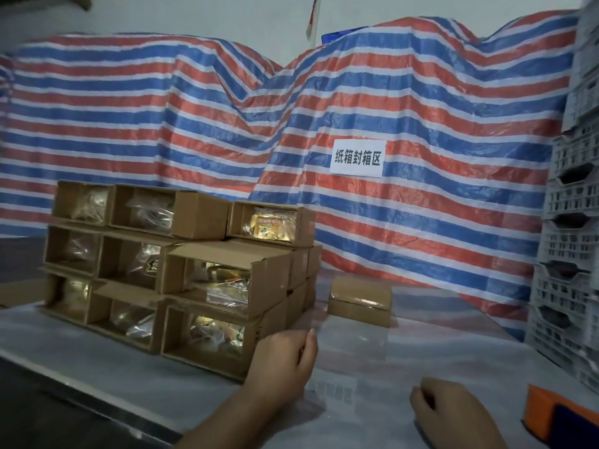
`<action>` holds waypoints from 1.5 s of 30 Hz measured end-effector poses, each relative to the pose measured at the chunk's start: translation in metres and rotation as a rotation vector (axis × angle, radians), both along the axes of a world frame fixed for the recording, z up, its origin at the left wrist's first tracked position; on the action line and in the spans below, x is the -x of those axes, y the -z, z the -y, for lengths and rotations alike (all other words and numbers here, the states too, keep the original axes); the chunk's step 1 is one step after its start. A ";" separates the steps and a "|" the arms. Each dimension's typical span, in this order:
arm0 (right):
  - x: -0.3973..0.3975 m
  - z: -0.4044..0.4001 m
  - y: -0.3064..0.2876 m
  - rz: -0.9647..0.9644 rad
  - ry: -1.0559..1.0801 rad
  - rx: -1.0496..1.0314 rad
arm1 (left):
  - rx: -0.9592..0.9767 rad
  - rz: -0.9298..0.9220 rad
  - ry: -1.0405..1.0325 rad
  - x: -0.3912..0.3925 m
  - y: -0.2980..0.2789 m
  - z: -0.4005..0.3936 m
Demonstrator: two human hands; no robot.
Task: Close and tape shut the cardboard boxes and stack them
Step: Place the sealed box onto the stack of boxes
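My left hand [285, 361], fingers loosely curled and grasping nothing, rests beside the nearest open box [210, 338] at the foot of the stack [168, 270]. My right hand [447, 409] lies curled on the table [389, 351], empty. One sealed box [359, 301] stands well apart. I judge it best to draw that front box out squarely, steadying the stack above it.

In front of you the stacked boxes [181, 270] are matt brown cardboard, with glossy, crinkled clear plastic bags [227, 286] showing inside. The sealed box [359, 301] shines where tape crosses its top. A smooth, faintly shiny plastic sheet covers your table [372, 358]. Behind hangs a woven, creased striped tarpaulin [421, 108].
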State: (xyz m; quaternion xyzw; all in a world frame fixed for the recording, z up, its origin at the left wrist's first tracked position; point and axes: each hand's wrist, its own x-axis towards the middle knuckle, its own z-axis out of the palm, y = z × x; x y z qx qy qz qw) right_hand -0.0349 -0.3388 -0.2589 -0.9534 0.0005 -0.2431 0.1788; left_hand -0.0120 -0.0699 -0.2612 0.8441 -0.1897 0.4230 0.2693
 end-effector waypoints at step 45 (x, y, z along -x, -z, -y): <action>-0.098 -0.422 -0.233 0.435 -0.684 -0.202 | 0.229 0.152 -0.725 -0.047 -0.182 -0.342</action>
